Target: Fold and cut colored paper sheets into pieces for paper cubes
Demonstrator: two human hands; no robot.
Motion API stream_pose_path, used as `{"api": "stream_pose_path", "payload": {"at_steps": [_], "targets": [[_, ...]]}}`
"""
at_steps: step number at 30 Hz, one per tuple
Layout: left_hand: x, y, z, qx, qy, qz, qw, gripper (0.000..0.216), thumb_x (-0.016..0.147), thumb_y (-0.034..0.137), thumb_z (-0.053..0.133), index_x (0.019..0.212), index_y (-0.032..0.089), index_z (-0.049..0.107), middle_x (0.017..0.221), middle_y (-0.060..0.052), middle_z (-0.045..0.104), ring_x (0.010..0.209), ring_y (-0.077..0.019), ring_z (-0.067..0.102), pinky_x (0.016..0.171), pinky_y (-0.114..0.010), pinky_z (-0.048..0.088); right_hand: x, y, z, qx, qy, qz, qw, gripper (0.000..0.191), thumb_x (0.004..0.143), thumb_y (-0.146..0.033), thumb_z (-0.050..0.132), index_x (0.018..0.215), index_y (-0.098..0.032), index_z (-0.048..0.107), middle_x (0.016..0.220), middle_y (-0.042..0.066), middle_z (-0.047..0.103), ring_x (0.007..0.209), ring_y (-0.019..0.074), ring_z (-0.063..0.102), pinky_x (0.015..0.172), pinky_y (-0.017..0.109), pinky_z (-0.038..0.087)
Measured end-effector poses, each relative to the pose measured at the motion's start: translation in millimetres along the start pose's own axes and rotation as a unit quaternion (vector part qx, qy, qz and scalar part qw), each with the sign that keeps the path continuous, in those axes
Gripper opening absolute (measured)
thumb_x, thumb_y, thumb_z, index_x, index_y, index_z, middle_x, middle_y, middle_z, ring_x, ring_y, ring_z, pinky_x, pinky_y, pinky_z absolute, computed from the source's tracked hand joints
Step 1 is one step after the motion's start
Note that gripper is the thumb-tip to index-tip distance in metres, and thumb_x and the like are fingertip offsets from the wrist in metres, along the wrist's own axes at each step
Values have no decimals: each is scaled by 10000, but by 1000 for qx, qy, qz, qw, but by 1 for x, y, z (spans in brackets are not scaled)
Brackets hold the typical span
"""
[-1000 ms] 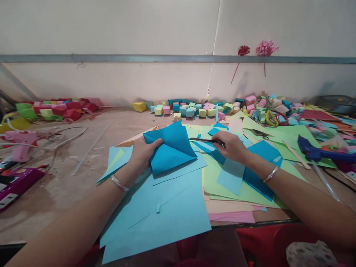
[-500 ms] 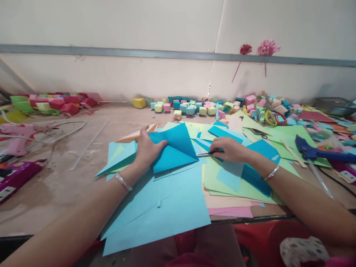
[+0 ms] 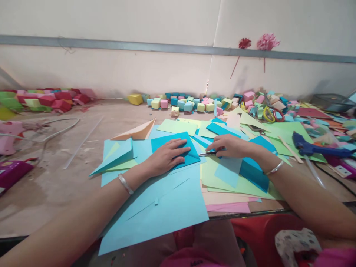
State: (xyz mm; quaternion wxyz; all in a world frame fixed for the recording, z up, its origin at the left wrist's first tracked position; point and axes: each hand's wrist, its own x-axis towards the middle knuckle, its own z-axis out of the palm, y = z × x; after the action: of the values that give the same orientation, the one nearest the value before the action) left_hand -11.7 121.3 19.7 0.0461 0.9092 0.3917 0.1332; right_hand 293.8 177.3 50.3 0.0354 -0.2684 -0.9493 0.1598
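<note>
Blue paper (image 3: 193, 155) lies partly hidden under left hand (image 3: 168, 157), cubes (image 3: 188, 106) beyond.

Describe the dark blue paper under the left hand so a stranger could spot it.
On the table, find the large light blue sheet at the near edge. Farther back, the spread left hand lies on the dark blue paper. Unlike the other dark blue pieces, it has a thin tool at its right corner.

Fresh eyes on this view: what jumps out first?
Most likely the deep-blue paper at centre, with the left hand spread flat on it and the right hand holding a slim dark tool by its right-hand corner. Next, the small coloured boxes along the wall, and the pink flower at the grey rail.
</note>
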Motion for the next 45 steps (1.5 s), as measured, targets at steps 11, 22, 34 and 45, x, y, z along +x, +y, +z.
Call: {"api": "stream_pose_path", "payload": {"at_steps": [11, 22, 34, 45], "targets": [[1, 15, -10, -12, -114, -43, 993, 475, 989, 539, 334, 1451, 435, 372, 1612, 20, 133, 1493, -300, 104, 1190, -513, 124, -8, -7, -8, 19, -61, -38, 997, 453, 829, -157, 630, 1250, -319, 656, 904, 33, 643, 791, 140, 561, 667, 225, 410], [0, 13, -6, 0, -119, -40, 992, 490, 993, 556, 289, 1470, 449, 320, 1622, 22, 110, 1498, -289, 82, 1186, -512, 74, -6, -10, -5, 14, -84, -26, 996, 457, 852, -185, 635, 1286, -330, 628, 897, 34, 620, 833, 153, 560, 704, 237, 415], [0, 13, -6, -8, -115, -45, 992, 481, 987, 547, 332, 1458, 448, 344, 1615, 35, 127, 1496, -293, 100, 1190, -518, 82, -8, -10, -8, -2, -89, -30, 996, 468, 830, -134, 626, 1260, -315, 653, 873, 35, 605, 763, 132, 551, 644, 221, 405], [0, 11, -4, -3, -115, -46, 992, 474, 985, 554, 326, 1451, 466, 348, 1617, 44, 130, 1497, -290, 99, 1186, -514, 84, -4, -25, -4, -7, -69, -44, 997, 439, 839, -110, 590, 1232, -287, 674, 813, 33, 638, 778, 150, 569, 634, 230, 392]]}}
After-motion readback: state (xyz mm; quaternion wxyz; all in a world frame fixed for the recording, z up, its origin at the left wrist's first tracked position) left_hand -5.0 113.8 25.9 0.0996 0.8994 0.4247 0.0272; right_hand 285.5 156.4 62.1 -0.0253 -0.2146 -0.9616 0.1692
